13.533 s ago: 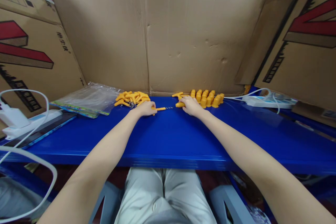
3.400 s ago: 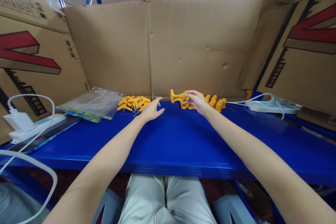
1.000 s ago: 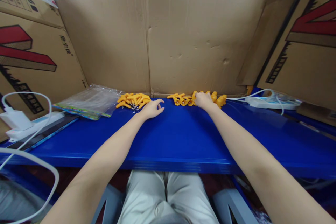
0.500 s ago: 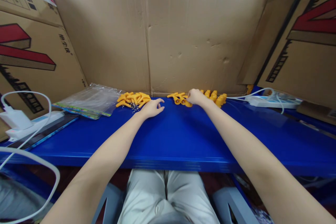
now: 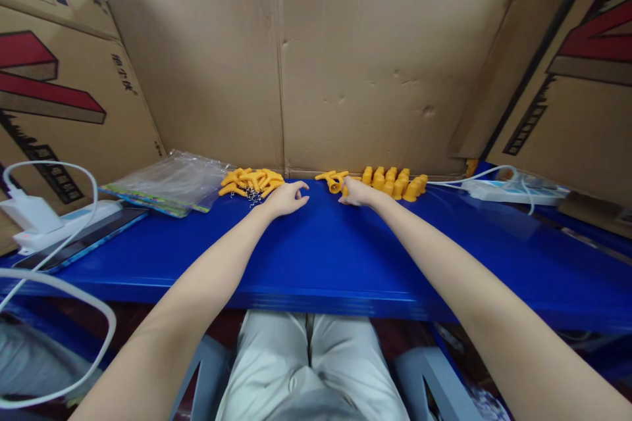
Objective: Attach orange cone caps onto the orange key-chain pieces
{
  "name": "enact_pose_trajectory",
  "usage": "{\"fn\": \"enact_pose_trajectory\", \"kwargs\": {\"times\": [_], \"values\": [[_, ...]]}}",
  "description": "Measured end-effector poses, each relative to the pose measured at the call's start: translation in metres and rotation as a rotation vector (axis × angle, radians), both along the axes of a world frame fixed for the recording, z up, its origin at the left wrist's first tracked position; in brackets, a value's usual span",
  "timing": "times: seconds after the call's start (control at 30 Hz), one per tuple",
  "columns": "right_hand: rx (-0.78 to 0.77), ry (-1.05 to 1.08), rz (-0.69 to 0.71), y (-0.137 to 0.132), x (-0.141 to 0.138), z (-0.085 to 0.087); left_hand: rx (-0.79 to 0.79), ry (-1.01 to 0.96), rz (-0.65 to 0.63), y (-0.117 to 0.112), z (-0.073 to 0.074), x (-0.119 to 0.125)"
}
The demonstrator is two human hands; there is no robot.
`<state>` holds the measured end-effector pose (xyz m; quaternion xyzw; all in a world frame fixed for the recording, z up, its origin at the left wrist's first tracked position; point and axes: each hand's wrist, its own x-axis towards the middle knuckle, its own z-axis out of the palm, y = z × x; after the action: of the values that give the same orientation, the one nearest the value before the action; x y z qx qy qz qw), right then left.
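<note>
My left hand [image 5: 288,199] rests on the blue tabletop with its thumb and index finger curved apart and nothing between them. Just left of it lies a pile of yellow branch-shaped plastic pieces [image 5: 251,179] with small metal screw-like parts [image 5: 253,197] at its front. My right hand [image 5: 357,191] is closed on a yellow plastic piece [image 5: 344,189], mostly covered by the fingers. Left of those fingers lies a yellow piece with a round flared end [image 5: 334,186]. Rows of yellow cup-shaped pieces [image 5: 390,181] stand upright behind and right of my right hand.
Clear plastic bags [image 5: 170,181] lie at the left, near a phone [image 5: 83,240] and a power strip with a white charger [image 5: 37,214]. Another power strip [image 5: 513,192] is at the right. Cardboard [image 5: 385,66] walls the back, with boxes on both sides.
My right hand has moved slightly left and toward me, leaving more of the upright cup-shaped pieces visible. My left hand stays in place. The view has tilted slightly.
</note>
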<state>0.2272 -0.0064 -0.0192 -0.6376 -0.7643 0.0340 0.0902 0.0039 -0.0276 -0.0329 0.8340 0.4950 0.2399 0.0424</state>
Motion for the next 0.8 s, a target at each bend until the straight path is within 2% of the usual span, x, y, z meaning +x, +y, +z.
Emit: {"fn": "enact_pose_trajectory", "kwargs": {"times": [0.13, 0.3, 0.4, 0.53, 0.67, 0.8], "values": [[0.088, 0.128, 0.025, -0.002, 0.004, -0.012, 0.027, 0.021, 0.068, 0.0, 0.004, -0.003], [0.176, 0.328, 0.071, -0.002, 0.016, -0.027, 0.124, 0.018, 0.356, 0.003, 0.013, -0.018], [0.185, 0.327, 0.089, -0.002, 0.017, -0.028, 0.14, 0.03, 0.514, 0.006, 0.015, -0.03], [0.153, 0.321, 0.102, -0.003, 0.016, -0.025, 0.174, 0.044, 0.649, 0.007, 0.012, -0.043], [0.139, 0.312, 0.116, -0.002, 0.019, -0.025, 0.145, -0.014, 0.731, 0.011, 0.007, -0.054], [0.148, 0.304, 0.144, 0.0, 0.021, -0.026, 0.071, -0.151, 0.722, 0.017, 0.006, -0.062]]}}
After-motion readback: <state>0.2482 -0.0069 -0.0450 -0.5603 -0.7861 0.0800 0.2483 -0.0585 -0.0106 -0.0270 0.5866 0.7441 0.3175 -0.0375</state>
